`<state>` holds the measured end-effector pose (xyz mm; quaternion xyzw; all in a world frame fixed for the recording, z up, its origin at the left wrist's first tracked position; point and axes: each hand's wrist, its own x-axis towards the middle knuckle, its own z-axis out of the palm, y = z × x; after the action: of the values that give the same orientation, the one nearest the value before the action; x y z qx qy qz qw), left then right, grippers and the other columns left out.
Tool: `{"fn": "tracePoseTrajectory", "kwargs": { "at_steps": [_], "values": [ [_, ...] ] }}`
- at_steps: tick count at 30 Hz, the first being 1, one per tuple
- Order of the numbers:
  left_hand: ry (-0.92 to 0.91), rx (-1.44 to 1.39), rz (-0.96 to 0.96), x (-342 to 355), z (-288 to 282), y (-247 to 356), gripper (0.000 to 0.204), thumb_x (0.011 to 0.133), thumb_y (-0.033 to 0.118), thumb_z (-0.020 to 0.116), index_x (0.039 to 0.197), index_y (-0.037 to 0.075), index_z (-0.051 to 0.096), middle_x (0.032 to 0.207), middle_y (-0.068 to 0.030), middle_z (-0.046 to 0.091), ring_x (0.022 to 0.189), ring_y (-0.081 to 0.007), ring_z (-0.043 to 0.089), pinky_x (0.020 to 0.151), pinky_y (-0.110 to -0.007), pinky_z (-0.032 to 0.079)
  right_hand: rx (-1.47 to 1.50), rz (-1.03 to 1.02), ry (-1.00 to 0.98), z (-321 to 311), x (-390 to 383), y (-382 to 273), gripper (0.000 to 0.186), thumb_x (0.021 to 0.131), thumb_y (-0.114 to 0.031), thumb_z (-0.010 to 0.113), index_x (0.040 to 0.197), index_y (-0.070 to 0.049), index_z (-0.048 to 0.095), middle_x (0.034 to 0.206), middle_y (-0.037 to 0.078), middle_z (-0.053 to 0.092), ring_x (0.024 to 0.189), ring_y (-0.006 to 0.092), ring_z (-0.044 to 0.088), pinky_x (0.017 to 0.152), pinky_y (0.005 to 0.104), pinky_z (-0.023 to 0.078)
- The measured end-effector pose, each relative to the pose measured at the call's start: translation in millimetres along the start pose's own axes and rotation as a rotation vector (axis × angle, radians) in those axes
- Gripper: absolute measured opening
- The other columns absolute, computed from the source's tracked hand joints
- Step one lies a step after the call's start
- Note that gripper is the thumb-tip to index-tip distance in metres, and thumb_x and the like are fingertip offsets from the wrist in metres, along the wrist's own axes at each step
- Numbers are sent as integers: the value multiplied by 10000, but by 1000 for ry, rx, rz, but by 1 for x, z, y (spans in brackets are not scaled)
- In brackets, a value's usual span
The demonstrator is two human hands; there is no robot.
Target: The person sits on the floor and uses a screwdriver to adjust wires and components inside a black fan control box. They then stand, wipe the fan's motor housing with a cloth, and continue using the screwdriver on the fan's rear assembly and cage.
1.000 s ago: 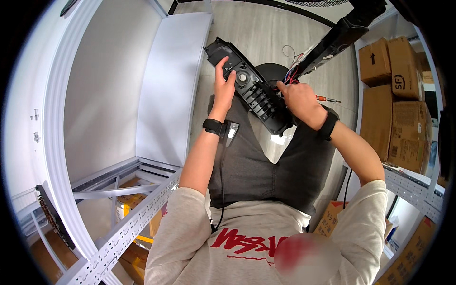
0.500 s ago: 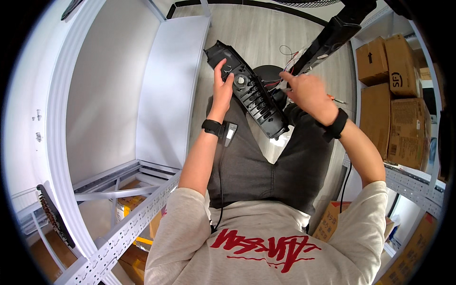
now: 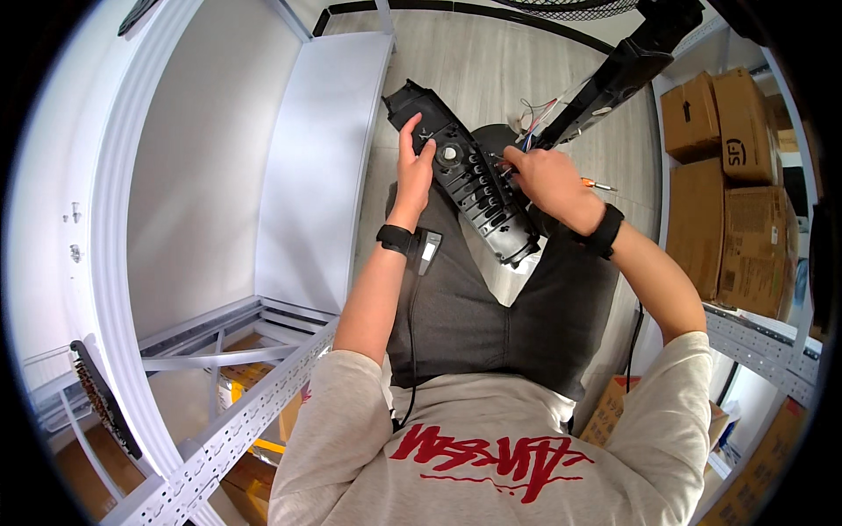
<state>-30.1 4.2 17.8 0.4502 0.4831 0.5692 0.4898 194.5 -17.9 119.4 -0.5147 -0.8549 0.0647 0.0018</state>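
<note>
My left hand (image 3: 416, 171) grips the far left part of a long black plastic panel (image 3: 482, 197), its thumb and fingers over the near side. Moulded slots and a round pale knob-like part show on this face. The panel slants above my thighs. My right hand (image 3: 553, 182) is closed at the panel's right edge, its fingertips pinched by the thin wires (image 3: 531, 134); what the tips hold is too small to make out. Beside that hand's wrist an orange screwdriver (image 3: 598, 184) pokes out, its metal tip to the right and its other end hidden by the hand.
A black fan column (image 3: 614, 83) leans up to a mesh grille (image 3: 570, 7) at the far right. Cardboard boxes (image 3: 697, 206) fill the right shelf. A white shelf board (image 3: 320, 167) stands left, with a perforated metal rail (image 3: 237, 425) nearer me. A cable (image 3: 412, 333) hangs from my left wrist.
My right hand has moved slightly left and down, closer to the panel's edge. The panel has shifted a little right and nearer me, with the left hand still on it.
</note>
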Motion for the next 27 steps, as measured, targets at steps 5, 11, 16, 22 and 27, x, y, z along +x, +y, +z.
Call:
{"fn": "tracePoseTrajectory", "kwargs": {
  "at_steps": [5,11,16,22,27],
  "values": [
    [-4,48,43,2,0,-6,509,949,31,541,1440,118,438,1409,-50,456,1159,-130,502,920,-246,436,131,6,170,-21,3,12,162,877,-171,650,994,-72,598,730,176,675,715,376,679,642,473,537],
    [9,-36,-47,0,3,1,508,951,26,534,1443,97,429,1437,-71,441,1267,-183,455,1053,-298,372,216,204,130,-27,11,29,196,873,-197,656,993,-43,648,824,220,691,795,411,675,725,498,539],
    [16,-10,35,0,-1,-2,498,954,28,516,1439,87,415,1471,-77,426,1328,-199,415,1099,-319,323,233,311,45,5,26,54,186,851,-183,650,935,-18,667,839,246,684,846,418,674,769,497,541],
    [16,-59,-17,-2,-1,11,497,954,17,520,1437,85,429,1468,-77,419,1315,-196,421,1101,-319,334,-17,215,-18,44,29,65,157,835,-127,621,907,9,655,829,226,690,833,402,692,751,488,557],
    [19,-80,-21,-2,1,11,496,953,15,525,1436,86,437,1462,-79,423,1311,-194,424,1105,-319,337,22,157,2,47,21,67,158,863,-94,569,954,-4,661,831,223,693,825,403,692,744,487,559]
  ]
}}
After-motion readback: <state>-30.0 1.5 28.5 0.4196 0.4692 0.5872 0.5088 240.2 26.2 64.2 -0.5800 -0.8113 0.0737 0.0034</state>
